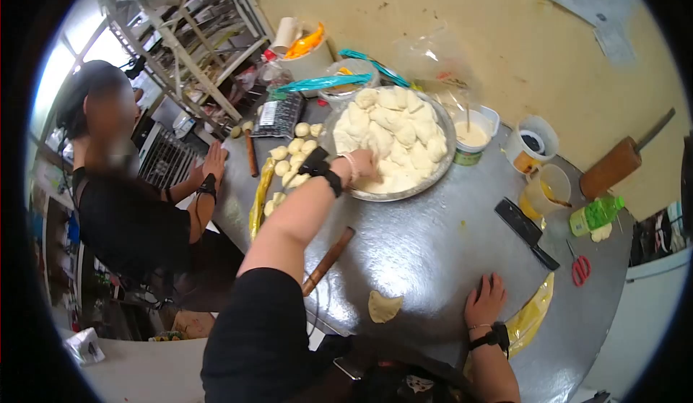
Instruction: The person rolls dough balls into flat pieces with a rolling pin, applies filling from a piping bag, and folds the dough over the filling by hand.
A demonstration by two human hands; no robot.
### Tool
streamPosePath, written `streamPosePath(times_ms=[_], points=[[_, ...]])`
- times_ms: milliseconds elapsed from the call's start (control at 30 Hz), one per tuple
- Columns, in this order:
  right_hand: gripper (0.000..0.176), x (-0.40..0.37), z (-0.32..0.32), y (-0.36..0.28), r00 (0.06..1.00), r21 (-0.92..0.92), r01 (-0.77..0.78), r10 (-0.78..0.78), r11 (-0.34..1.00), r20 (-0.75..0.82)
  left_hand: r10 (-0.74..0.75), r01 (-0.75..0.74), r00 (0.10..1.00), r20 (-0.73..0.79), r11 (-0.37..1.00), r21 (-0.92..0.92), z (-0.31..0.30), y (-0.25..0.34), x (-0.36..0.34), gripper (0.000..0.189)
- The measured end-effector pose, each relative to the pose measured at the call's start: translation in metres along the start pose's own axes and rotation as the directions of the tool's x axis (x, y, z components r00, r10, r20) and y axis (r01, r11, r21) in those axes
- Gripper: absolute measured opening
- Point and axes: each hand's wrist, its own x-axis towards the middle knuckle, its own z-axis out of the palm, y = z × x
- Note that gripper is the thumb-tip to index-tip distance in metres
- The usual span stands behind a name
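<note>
My left hand [359, 167] reaches into a wide metal bowl [449, 159] heaped with pale dough pieces [393, 125]. Its fingers look curled down on the dough at the bowl's near left side, with the tips hidden. Flat on the metal table lies my right hand [485, 302], fingers spread and holding nothing. Yellow plastic film [533, 316] sits close beside that wrist. Between my arms there is a flattened piece of dough [384, 306]. A wooden rolling pin [328, 261] rests near my left forearm.
Dough balls [296, 146] and a second wooden stick [250, 153] lie left of the bowl. At right are a cleaver [527, 233], red scissors [580, 267], a green bottle [598, 215] and tubs [532, 143]. Another person [137, 186] stands at left, a hand on the table edge.
</note>
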Motion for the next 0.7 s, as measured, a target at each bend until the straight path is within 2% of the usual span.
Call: streamPosePath(times_ms=[33,67,100,133,200,267,300,367,433,467,500,533,567,600,633,667,700], points=[[0.047,-0.001,-0.002,0.000,1.000,-0.008,-0.005,0.005,1.000,-0.004,-0.076,0.127,0.950,0.303,0.980,-0.153,-0.012,0.009,-0.014,0.041],[0.047,-0.002,-0.004,-0.001,1.000,-0.011,-0.003,0.003,1.000,-0.008,-0.041,0.032,0.983,0.179,0.998,0.053,-0.005,-0.008,-0.007,0.039],[0.047,0.001,-0.003,-0.003,1.000,-0.008,0.004,-0.004,1.000,-0.024,-0.041,-0.009,0.990,0.134,0.935,0.354,-0.003,-0.008,-0.005,0.034],[0.046,0.003,-0.001,-0.002,0.999,-0.016,0.010,-0.011,1.000,-0.036,-0.040,-0.023,0.995,0.088,0.782,0.622,-0.001,-0.007,-0.003,0.033],[0.046,0.000,0.002,-0.001,0.998,-0.032,0.018,-0.020,0.999,-0.055,-0.111,0.035,0.976,0.185,0.928,0.370,-0.002,0.002,-0.001,0.033],[0.046,-0.001,0.003,-0.001,0.998,-0.020,0.021,-0.023,1.000,-0.056,-0.135,0.115,0.938,0.318,0.990,0.083,0.003,0.022,-0.005,0.036],[0.046,-0.002,0.002,0.002,0.998,-0.022,0.025,-0.026,0.999,-0.054,-0.256,0.360,0.866,0.429,0.915,-0.181,0.002,0.025,-0.012,0.033],[0.046,-0.001,0.001,0.003,0.999,-0.013,0.017,-0.017,1.000,-0.046,-0.069,0.246,0.838,0.542,0.934,-0.261,-0.021,0.034,-0.011,0.045],[0.046,-0.001,0.004,0.004,0.998,-0.007,0.015,-0.015,1.000,-0.055,0.104,0.147,0.898,0.427,0.844,-0.515,-0.047,0.045,0.001,0.062],[0.046,0.000,0.006,0.004,0.998,-0.011,0.016,-0.016,1.000,-0.065,0.093,0.009,0.983,0.160,0.839,-0.544,-0.054,0.056,-0.002,0.061],[0.046,-0.003,0.006,0.003,0.998,-0.012,0.013,-0.014,1.000,-0.068,0.077,-0.125,0.991,-0.112,0.838,-0.531,-0.056,0.070,-0.011,0.062],[0.046,-0.006,0.006,0.000,0.998,-0.008,0.010,-0.011,1.000,-0.068,0.173,-0.325,0.894,-0.414,0.885,-0.333,-0.055,0.080,-0.026,0.064],[0.046,-0.006,0.004,0.000,0.998,-0.008,0.011,-0.011,1.000,-0.066,0.298,-0.452,0.699,-0.650,0.888,-0.078,-0.055,0.094,-0.044,0.066],[0.046,-0.003,0.004,0.002,0.997,-0.006,0.019,-0.019,1.000,-0.079,0.337,-0.549,0.706,-0.622,0.816,-0.181,-0.052,0.118,-0.089,0.055],[0.046,-0.002,0.006,0.004,0.996,-0.014,0.024,-0.025,1.000,-0.084,0.430,-0.578,0.751,-0.501,0.794,-0.186,-0.033,0.125,-0.125,0.044],[0.046,-0.002,0.009,0.005,0.996,-0.020,0.030,-0.032,0.999,-0.089,0.395,-0.391,0.916,-0.075,0.830,-0.398,-0.009,0.132,-0.167,0.036],[0.046,-0.003,0.011,0.006,0.995,-0.025,0.037,-0.039,0.999,-0.094,0.549,-0.518,0.828,0.118,0.828,-0.216,0.023,0.125,-0.193,0.039]])
